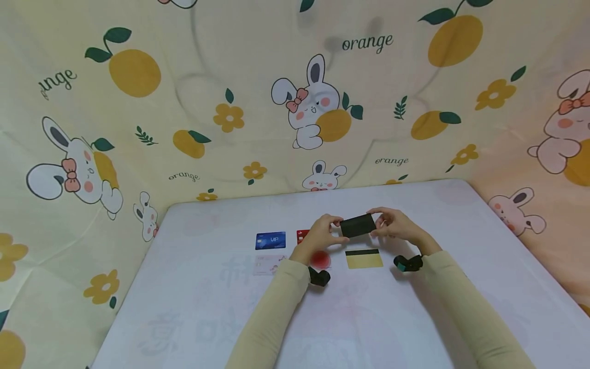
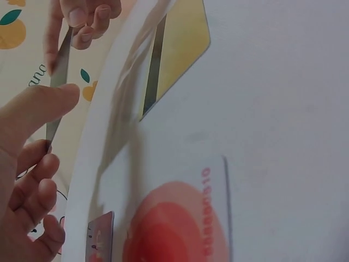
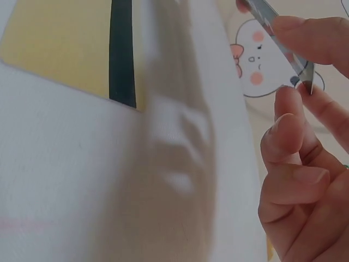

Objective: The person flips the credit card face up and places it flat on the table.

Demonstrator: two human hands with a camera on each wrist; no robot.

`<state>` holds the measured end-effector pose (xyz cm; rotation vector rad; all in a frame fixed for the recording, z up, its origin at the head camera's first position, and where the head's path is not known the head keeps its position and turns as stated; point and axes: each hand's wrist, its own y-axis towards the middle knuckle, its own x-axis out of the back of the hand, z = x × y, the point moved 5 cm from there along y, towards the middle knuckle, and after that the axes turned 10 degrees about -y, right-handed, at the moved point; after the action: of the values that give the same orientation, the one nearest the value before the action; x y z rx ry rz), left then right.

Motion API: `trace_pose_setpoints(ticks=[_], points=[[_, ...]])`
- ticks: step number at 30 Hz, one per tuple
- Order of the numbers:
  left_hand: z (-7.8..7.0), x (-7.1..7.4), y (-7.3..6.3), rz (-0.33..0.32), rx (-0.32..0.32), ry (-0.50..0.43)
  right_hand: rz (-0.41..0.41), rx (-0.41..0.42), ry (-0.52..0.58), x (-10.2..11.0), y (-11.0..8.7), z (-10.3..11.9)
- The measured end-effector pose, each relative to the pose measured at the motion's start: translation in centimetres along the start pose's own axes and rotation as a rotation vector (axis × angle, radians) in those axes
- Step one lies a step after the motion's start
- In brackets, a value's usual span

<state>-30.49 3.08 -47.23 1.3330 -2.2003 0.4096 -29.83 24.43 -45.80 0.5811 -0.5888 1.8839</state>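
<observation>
Both hands hold a black card up over the far part of the table, its dark face toward the head camera. My left hand pinches the card's left end, thumb below and a finger above. At the other end my right hand pinches the right edge between thumb and fingers. Each wrist view shows the card nearly edge-on. Below it lies a gold card with a black stripe. A white card with a red circle is under my left wrist, partly hidden in the head view.
Left of the hands lie a blue VIP card and a pale pink card. My left hand covers most of a red card. The white table ends at a patterned cloth wall.
</observation>
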Motion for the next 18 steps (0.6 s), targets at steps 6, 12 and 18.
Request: trace_pose_setpoints(ticks=[6, 12, 18], points=[[0.0, -0.1, -0.1, -0.011, -0.028, 0.02, -0.023, 0.049, 0.008, 0.0, -0.1, 0.2], [0.0, -0.2, -0.3, -0.001, -0.012, 0.01, -0.027, 0.078, 0.01, -0.1, -0.1, 0.5], [0.1, -0.3, -0.4, 0.005, -0.03, 0.019, -0.034, 0.086, 0.024, 0.0, -0.3, 1.4]])
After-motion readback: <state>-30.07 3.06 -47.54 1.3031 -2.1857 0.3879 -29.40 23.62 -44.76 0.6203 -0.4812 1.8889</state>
